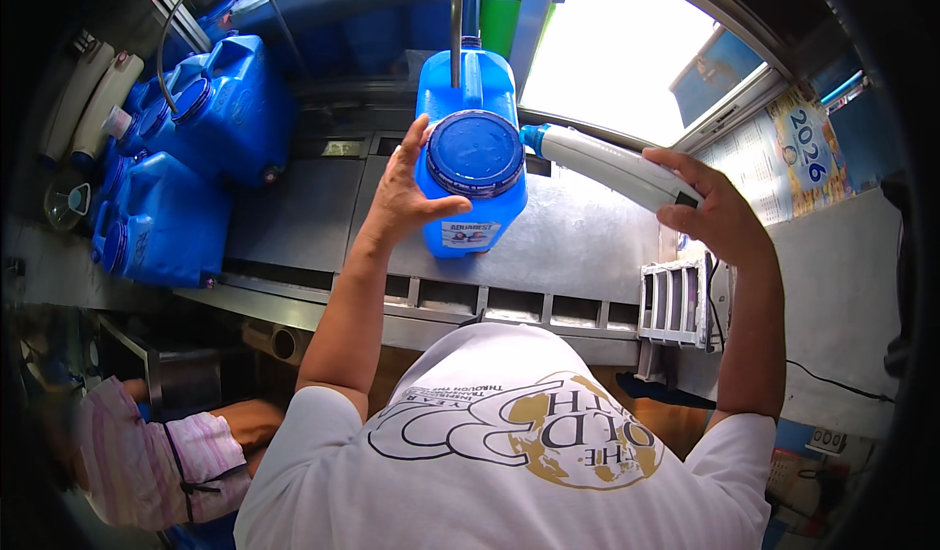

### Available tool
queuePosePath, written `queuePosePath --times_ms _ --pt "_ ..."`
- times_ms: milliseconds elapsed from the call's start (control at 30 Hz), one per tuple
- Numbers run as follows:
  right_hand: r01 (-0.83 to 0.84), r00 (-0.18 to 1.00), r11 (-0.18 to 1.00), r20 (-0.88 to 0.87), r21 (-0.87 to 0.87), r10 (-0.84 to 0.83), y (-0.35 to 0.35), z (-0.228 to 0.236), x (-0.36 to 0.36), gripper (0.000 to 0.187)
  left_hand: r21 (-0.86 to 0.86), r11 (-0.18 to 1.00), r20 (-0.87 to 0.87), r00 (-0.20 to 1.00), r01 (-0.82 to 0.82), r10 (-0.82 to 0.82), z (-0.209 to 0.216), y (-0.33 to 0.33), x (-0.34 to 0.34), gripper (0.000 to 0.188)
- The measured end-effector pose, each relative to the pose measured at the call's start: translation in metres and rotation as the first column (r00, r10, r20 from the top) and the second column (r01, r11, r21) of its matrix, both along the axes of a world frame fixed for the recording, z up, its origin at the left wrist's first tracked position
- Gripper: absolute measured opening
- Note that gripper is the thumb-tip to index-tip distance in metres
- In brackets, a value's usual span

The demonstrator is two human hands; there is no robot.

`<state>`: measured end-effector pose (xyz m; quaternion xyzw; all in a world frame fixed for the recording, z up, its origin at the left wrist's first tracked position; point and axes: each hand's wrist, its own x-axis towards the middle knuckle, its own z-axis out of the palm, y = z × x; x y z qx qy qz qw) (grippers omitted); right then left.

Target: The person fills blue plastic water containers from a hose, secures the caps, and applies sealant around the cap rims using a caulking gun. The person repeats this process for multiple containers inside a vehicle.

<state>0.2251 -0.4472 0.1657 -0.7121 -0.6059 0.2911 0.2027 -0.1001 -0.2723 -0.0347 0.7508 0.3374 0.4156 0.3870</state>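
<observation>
A blue plastic water jug [443, 207] stands upright on the metal counter, its wide dark-blue screw cap [476, 151] facing me. My left hand [406, 190] lies along the jug's left side, fingers stretched and thumb spread just below the cap; it touches the jug without closing round it. In my right hand [710, 203] is a long white handheld tool [612, 163] with a light-blue tip, gripped at its rear end. The tip points left, close to the cap's right edge; whether it touches cannot be told. Its exact kind is unclear.
More blue jugs [162, 217] stand at the left, beside two long whitish cylinders [103, 105]. A metal pipe [456, 22] hangs above the jug. A slotted counter edge [450, 297] runs before me, with a white rack [676, 303] at right. Another person [166, 452] is at lower left.
</observation>
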Motion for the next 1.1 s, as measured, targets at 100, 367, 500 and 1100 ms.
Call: queuePosePath --times_ms 100,367,500,1100 --pt "-0.060 0.996 0.998 0.070 -0.012 0.061 0.018 0.014 -0.001 0.067 -0.019 1.000 -0.015 1.000 -0.019 0.019 -0.001 0.004 0.003 0.131" --pt "-0.145 0.970 0.986 0.182 -0.084 0.159 0.067 0.039 -0.012 0.062 -0.041 0.990 0.021 0.991 -0.132 0.133 -0.006 0.023 -0.023 0.127" --pt "-0.198 0.946 0.973 0.237 -0.118 0.222 0.092 0.050 -0.021 0.062 0.002 0.986 0.003 0.986 -0.170 0.170 -0.009 0.027 -0.027 0.125" --pt "-0.261 0.882 0.932 0.330 -0.252 0.336 0.125 0.082 -0.031 0.060 0.181 0.983 0.000 0.999 -0.038 0.039 0.006 -0.017 -0.002 0.130"
